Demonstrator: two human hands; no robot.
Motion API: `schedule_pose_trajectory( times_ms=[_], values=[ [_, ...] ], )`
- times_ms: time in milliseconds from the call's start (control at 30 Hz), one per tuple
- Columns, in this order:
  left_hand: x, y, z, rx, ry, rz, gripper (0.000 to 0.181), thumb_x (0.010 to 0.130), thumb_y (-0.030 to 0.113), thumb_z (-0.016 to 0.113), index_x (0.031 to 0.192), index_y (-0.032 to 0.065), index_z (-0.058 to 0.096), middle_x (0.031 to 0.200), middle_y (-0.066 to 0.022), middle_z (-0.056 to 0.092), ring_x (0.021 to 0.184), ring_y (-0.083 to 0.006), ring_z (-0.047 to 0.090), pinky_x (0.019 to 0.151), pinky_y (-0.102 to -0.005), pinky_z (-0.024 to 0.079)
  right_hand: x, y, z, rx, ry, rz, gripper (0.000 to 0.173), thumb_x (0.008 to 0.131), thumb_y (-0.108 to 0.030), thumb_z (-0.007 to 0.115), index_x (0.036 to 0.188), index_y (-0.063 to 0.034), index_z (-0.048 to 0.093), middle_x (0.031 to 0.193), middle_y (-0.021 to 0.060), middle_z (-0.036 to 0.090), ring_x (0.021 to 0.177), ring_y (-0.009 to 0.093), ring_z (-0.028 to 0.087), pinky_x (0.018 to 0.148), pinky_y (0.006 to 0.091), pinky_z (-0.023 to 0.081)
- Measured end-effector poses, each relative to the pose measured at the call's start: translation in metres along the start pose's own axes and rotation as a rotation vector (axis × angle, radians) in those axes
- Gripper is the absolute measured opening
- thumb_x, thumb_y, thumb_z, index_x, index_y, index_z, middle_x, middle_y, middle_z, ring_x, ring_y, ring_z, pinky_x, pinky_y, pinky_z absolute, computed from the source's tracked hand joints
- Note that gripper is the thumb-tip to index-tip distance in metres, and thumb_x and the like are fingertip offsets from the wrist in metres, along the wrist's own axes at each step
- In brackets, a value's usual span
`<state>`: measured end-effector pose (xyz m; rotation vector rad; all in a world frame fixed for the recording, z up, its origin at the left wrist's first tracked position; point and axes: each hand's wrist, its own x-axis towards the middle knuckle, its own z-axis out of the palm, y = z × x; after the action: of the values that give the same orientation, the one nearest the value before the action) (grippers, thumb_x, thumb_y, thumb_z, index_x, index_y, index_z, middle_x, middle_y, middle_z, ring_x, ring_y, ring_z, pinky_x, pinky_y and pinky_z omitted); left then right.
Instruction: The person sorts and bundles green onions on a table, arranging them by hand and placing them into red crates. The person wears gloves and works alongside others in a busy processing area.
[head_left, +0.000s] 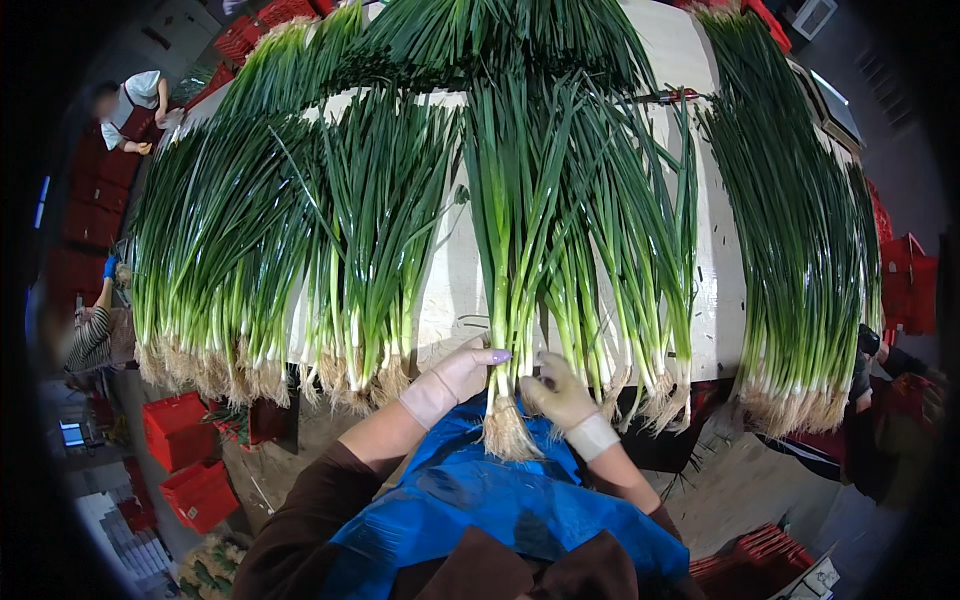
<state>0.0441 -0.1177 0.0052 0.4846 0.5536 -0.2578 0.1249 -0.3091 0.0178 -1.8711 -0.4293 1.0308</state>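
Long green onions with white stems and hairy roots lie side by side on a pale table (450, 300). My left hand (466, 373), in a thin whitish glove, grips a few green onions (501, 322) just above their root tuft (508, 431), which hangs over the table's near edge. My right hand (559, 386), gloved too, has its fingers curled at the right side of these stems; whether it holds one cannot be made out. More green onions (645, 315) lie to the right of it, and a separate group (360, 247) lies left of my left hand.
Dense rows of green onions lie at the far left (217, 262), far right (795, 262) and far side (510, 37). A red-handled tool (675, 95) rests near them. Red crates (174, 429) stand on the floor. Co-workers (135, 109) are at the left and right edges.
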Motion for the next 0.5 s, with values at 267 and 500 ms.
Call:
schedule_pose_trajectory(
  times_ms=[267, 500],
  values=[
    [-0.021, 0.012, -0.004, 0.41, 0.145, 0.177, 0.039, 0.083, 0.006, 0.07, 0.12, 0.0008, 0.057, 0.108, -0.0078, 0.066, 0.096, -0.017, 0.062, 0.088, -0.03, 0.05, 0.003, 0.002, 0.05, 0.373, -0.165, -0.069, 0.04, 0.096, -0.029, 0.055, 0.121, 0.0024, 0.054, 0.106, 0.0127, 0.062, 0.097, 0.019, 0.056, 0.09, 0.0327, 0.044],
    [-0.004, -0.013, -0.04, 0.307, 0.146, 0.125, 0.04, 0.086, 0.007, 0.068, 0.123, 0.0008, 0.053, 0.105, -0.0075, 0.065, 0.096, -0.0168, 0.062, 0.087, -0.0289, 0.049, 0.01, -0.017, 0.045, 0.109, -0.179, 0.139, 0.038, 0.094, -0.033, 0.058, 0.106, 0.0039, 0.059, 0.083, 0.005, 0.059, 0.077, 0.013, 0.051, 0.07, 0.0287, 0.044]
  ],
)
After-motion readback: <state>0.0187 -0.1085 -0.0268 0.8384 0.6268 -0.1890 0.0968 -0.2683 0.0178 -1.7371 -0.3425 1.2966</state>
